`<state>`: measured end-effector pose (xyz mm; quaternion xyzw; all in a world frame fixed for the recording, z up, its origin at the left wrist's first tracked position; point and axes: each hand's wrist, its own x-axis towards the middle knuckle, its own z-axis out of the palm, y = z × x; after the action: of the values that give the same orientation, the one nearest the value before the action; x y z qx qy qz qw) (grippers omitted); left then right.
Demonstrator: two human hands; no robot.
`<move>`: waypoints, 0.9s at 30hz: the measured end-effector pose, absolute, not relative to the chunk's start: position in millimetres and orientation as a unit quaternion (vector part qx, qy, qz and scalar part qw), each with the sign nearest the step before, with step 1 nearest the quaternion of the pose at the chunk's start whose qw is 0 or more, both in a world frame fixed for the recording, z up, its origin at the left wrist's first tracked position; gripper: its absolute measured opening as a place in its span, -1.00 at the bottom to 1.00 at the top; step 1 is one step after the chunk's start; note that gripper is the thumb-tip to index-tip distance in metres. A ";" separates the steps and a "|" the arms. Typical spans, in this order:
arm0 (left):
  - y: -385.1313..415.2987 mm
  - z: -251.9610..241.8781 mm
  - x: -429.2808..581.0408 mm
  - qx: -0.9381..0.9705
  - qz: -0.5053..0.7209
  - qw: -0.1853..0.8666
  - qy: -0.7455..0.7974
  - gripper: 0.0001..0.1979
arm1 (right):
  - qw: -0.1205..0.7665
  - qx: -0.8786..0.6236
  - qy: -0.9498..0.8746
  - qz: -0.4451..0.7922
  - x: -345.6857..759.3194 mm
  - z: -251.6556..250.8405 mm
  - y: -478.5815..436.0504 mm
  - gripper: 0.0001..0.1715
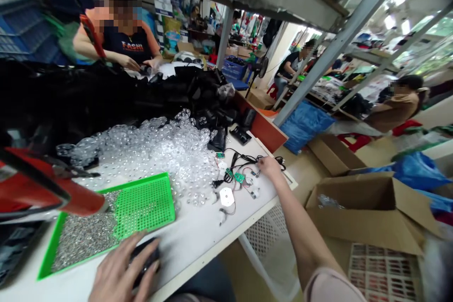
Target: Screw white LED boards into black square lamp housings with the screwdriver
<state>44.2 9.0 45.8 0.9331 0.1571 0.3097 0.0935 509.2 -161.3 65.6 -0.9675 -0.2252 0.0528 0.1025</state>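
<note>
At the near edge of the table (198, 231), the left hand (115, 269) is curled around a black plastic part (147, 254) — just beside a green tray (145, 205) holding small metal bits (85, 240). Farther out, the right hand (269, 168) pinches black cables (242, 155) near green circuit boards (239, 178). Beyond lie clear plastic pieces (148, 155), then a black heap (106, 94) — and a co-worker (122, 46) behind it.

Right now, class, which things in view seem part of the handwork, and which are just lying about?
Likely in the job:
- black part under the left hand
- black cables by the right hand
- green circuit boards nearby

Apparently lying about:
- open cardboard box
- white basket
- blue bag
</note>
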 end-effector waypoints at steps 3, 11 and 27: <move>-5.9 70.7 91.6 0.932 0.310 0.138 0.125 -0.68 | 0.194 -0.950 -0.244 0.009 504.2 72.8 -157.7 -0.68; -7.5 89.5 254.0 0.925 0.073 0.349 0.128 -0.51 | 0.374 -0.858 -0.341 -0.086 476.2 137.5 -156.4 -0.57; -27.9 62.0 343.6 0.795 0.095 0.588 0.116 -0.63 | 0.234 -0.759 -0.517 -0.318 463.6 189.1 -147.6 -0.71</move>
<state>343.6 -27.9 62.0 0.7950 0.1159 0.0950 0.5878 463.6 -147.6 189.1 -0.7593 -0.5170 -0.3184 0.2342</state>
